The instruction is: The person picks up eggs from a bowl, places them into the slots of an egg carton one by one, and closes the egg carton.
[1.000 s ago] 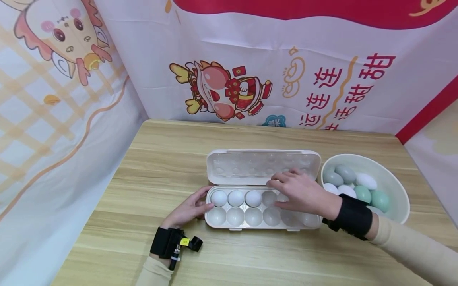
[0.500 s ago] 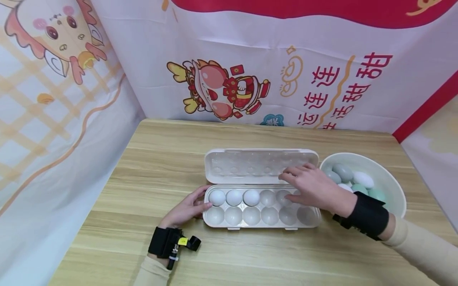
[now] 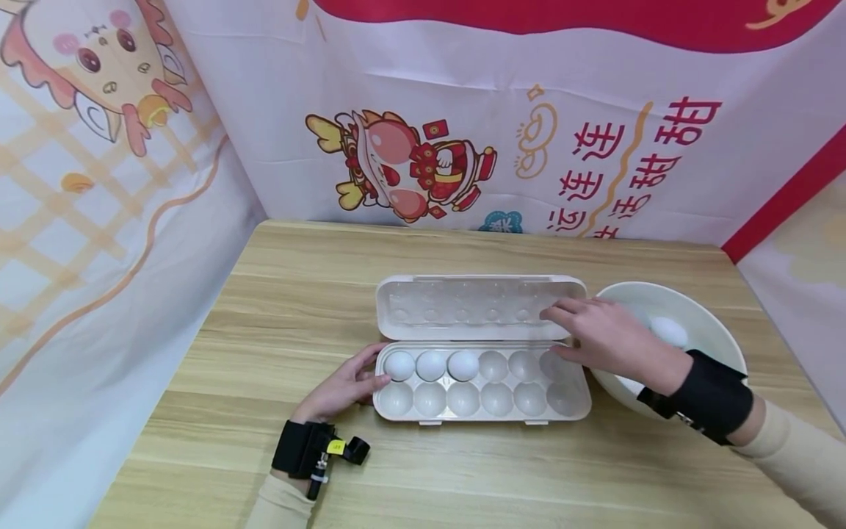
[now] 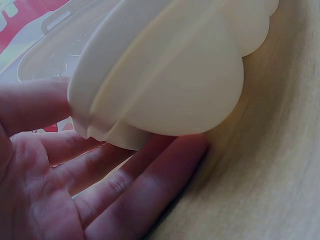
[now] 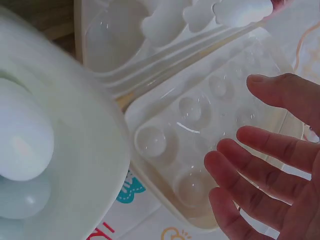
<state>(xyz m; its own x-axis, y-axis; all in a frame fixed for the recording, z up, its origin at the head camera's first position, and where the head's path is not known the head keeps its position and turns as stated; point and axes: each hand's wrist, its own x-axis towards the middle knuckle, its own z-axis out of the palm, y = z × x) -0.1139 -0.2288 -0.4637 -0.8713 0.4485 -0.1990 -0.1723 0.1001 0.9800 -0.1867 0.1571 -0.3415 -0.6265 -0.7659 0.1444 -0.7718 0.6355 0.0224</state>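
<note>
A white plastic egg carton (image 3: 463, 400) lies with its lid (image 3: 456, 301) folded back. Three white eggs (image 3: 431, 366) occupy the left end of its far row; the other cups hold nothing. At the left end, my left hand (image 3: 346, 386) grips the carton, thumb on the rim and fingers curled beneath, as the left wrist view shows. My right hand (image 3: 604, 342) hovers over the carton's right end and the near side of a cream bowl (image 3: 717, 342), fingers spread and loosely bent, holding nothing. A white egg (image 5: 22, 132) and pale greenish ones (image 5: 25, 197) lie in the bowl.
The bowl stands close to the carton's right end on the wooden table (image 3: 297, 294). A printed cloth (image 3: 264, 95) hangs behind the table's back edge. Black straps with small cameras (image 3: 357, 450) sit on both wrists.
My right hand has moved right, from above the carton's middle to its right end and partly across the bowl, hiding most of the eggs there. My left hand keeps its grip.
</note>
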